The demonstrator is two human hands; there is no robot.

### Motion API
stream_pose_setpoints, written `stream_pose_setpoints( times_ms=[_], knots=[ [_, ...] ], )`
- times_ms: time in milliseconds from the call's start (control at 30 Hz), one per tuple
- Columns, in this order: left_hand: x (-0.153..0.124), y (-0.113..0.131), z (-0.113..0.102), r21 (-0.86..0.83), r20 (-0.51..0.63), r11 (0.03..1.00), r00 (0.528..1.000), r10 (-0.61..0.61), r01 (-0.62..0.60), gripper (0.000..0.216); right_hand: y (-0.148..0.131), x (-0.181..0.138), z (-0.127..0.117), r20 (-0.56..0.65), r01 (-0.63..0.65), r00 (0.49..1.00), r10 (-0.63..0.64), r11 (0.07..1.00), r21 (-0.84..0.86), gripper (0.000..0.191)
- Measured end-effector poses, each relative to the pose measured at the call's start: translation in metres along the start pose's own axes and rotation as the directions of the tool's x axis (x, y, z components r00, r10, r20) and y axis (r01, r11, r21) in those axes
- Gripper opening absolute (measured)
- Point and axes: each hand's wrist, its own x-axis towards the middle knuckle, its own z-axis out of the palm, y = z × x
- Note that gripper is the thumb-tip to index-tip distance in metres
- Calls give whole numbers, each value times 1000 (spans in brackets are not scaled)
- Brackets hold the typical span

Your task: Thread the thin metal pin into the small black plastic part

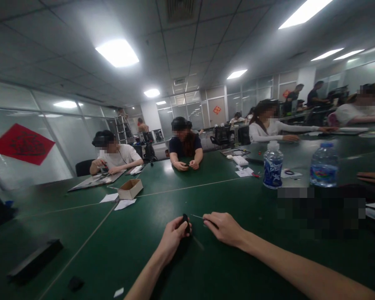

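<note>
My left hand (172, 234) is closed on a small black part (185, 221), held just above the green table (137, 254) with its upper end sticking out past the thumb. To the right, my right hand (224, 227) grips what looks like a small screwdriver (197, 216). Its thin metal shaft points left at the black part, and a small gap shows between the tip and that part. Most of the handle is hidden inside my fingers.
A long black piece (36, 260), a small black block (76, 283) and a white scrap (118, 292) lie at left. Beyond stand an open cardboard box (130, 190) and two bottles, one blue-labelled (273, 166), one clear (324, 166). Several people sit around the table.
</note>
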Motion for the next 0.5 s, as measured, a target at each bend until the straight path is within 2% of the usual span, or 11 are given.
stream_pose_setpoints(
  times_ms=[167, 500],
  knots=[
    [3, -7, -3, -111, -46, 994, 999, 7, -13, 44, -6, -2, -5, 81, 133, 988, -135, 991, 22, 28],
    [3, -11, -5, -80, -12, 996, 999, 36, -37, 45, -3, -2, -4, 91, 185, 979, -184, 983, 2, 29]
  ],
)
